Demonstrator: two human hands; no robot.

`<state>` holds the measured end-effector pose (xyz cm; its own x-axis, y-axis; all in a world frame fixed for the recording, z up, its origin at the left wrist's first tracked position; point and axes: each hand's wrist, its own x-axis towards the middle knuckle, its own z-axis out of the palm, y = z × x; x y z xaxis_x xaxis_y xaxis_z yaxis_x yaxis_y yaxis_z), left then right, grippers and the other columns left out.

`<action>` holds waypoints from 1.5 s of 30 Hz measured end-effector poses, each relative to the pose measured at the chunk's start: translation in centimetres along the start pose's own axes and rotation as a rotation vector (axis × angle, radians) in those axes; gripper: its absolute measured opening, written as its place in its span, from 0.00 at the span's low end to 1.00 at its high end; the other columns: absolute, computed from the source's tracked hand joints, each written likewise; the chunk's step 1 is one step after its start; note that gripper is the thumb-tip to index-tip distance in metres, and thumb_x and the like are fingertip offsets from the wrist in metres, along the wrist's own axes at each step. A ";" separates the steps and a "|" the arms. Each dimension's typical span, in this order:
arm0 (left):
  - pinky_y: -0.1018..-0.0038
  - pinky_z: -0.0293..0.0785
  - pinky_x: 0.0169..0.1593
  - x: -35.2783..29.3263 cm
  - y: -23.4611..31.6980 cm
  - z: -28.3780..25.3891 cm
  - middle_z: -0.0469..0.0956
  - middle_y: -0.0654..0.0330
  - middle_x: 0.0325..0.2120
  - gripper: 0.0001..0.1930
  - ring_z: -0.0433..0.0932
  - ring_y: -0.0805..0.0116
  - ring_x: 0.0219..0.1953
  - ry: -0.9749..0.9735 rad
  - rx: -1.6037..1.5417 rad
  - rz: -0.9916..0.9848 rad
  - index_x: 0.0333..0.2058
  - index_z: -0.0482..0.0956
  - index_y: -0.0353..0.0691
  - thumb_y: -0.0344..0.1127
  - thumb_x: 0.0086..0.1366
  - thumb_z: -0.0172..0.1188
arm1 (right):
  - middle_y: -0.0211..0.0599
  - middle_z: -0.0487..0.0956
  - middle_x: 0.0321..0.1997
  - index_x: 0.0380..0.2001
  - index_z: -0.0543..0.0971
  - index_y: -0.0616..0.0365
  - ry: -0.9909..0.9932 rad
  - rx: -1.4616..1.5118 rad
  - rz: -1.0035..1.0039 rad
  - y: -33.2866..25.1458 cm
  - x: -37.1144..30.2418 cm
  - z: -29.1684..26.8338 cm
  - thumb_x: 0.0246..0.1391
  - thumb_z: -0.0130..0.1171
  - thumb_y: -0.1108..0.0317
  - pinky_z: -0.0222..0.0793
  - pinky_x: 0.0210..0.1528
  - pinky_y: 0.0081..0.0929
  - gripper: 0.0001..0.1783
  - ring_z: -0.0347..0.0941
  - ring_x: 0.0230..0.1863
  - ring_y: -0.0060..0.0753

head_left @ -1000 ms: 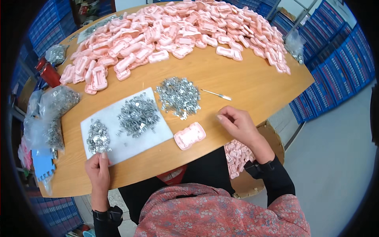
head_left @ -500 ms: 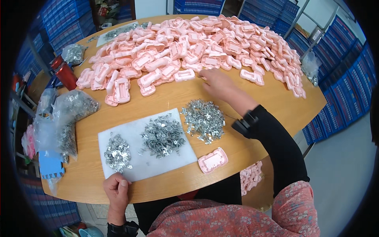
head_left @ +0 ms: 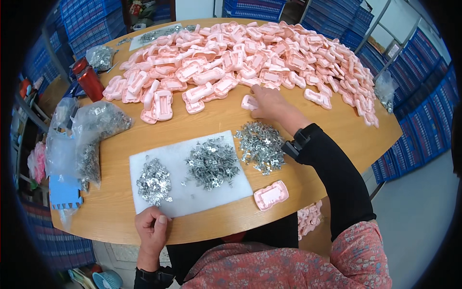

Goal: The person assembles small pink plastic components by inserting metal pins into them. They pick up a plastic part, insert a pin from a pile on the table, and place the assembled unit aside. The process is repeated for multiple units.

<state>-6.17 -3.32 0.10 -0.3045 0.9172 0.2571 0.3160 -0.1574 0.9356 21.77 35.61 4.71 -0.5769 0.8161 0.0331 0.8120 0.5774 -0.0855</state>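
Observation:
My right hand (head_left: 269,102) reaches to the near edge of the pile and is closed on a pink plastic shell (head_left: 249,102), its fingers covering part of it. My left hand (head_left: 152,227) rests closed at the table's front edge, beside the white foam sheet (head_left: 179,195); whatever its fingers hold, if anything, is hidden. On that sheet lie two heaps of small metal pieces, a smaller heap (head_left: 154,182) and a larger heap (head_left: 212,164). A third metal heap (head_left: 261,147) sits on bare wood below my right wrist. One pink shell (head_left: 271,195) lies hollow side up near me.
A big pile of pink shells (head_left: 236,60) covers the far half of the wooden table (head_left: 110,212). Clear bags of metal pieces (head_left: 100,126), a red flask (head_left: 88,83) and a blue foam mat (head_left: 66,192) stand along the left. Stacked blue trays (head_left: 418,96) line the right.
My right hand has closed on a pink shell at the pile's edge and drawn it slightly away from the others. My left hand stays at the table edge; the whole view has shifted a little.

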 end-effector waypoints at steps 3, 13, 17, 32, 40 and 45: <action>0.79 0.60 0.26 -0.8 -0.7 -0.2 0.71 0.65 0.17 0.17 0.66 0.78 0.21 0.025 0.017 -0.019 0.20 0.72 0.37 0.38 0.67 0.57 | 0.57 0.79 0.48 0.54 0.71 0.59 0.072 0.182 0.099 0.3 -2.6 -0.8 0.39 0.68 0.58 0.73 0.51 0.44 0.37 0.76 0.49 0.57; 0.73 0.66 0.58 0.3 8.2 8.4 0.70 0.58 0.50 0.33 0.69 0.71 0.54 -0.378 -0.706 -0.172 0.69 0.53 0.39 0.36 0.69 0.56 | 0.31 0.73 0.43 0.53 0.67 0.58 -0.044 0.959 -0.204 -13.7 -22.5 -4.7 0.38 0.71 0.69 0.65 0.50 0.24 0.37 0.69 0.45 0.24; 0.68 0.67 0.60 0.8 7.1 11.5 0.68 0.55 0.56 0.34 0.68 0.66 0.57 -0.420 -0.691 -0.329 0.71 0.47 0.42 0.39 0.72 0.52 | 0.34 0.76 0.41 0.51 0.71 0.58 0.041 1.221 -0.070 -17.3 -24.2 -1.8 0.45 0.70 0.68 0.69 0.47 0.27 0.29 0.72 0.44 0.27; 0.69 0.76 0.35 -0.2 2.0 4.9 0.77 0.56 0.29 0.38 0.77 0.65 0.30 -0.161 -0.964 -0.658 0.61 0.64 0.33 0.64 0.74 0.31 | 0.45 0.79 0.36 0.38 0.77 0.63 0.194 0.515 -0.095 -8.6 -23.6 -0.7 0.50 0.64 0.75 0.72 0.43 0.35 0.11 0.76 0.38 0.47; 0.68 0.71 0.29 -1.1 1.2 5.0 0.73 0.59 0.28 0.37 0.73 0.67 0.25 -0.121 -0.999 -0.621 0.59 0.68 0.34 0.65 0.73 0.35 | 0.44 0.76 0.47 0.47 0.74 0.59 -0.062 0.439 -0.242 -8.0 -23.2 -2.0 0.41 0.72 0.66 0.64 0.57 0.42 0.28 0.70 0.52 0.49; 0.69 0.70 0.27 -0.7 1.5 5.6 0.72 0.59 0.26 0.40 0.71 0.67 0.22 -0.110 -0.942 -0.609 0.59 0.68 0.33 0.68 0.71 0.34 | 0.41 0.77 0.47 0.48 0.74 0.57 -0.035 0.373 -0.151 -6.5 -24.9 0.1 0.38 0.74 0.67 0.63 0.58 0.41 0.31 0.70 0.53 0.48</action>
<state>-0.42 -2.16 -0.06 -0.0810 0.9555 -0.2837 -0.6766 0.1563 0.7196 30.88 11.58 4.38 -0.6948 0.7181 0.0399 0.6337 0.6375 -0.4382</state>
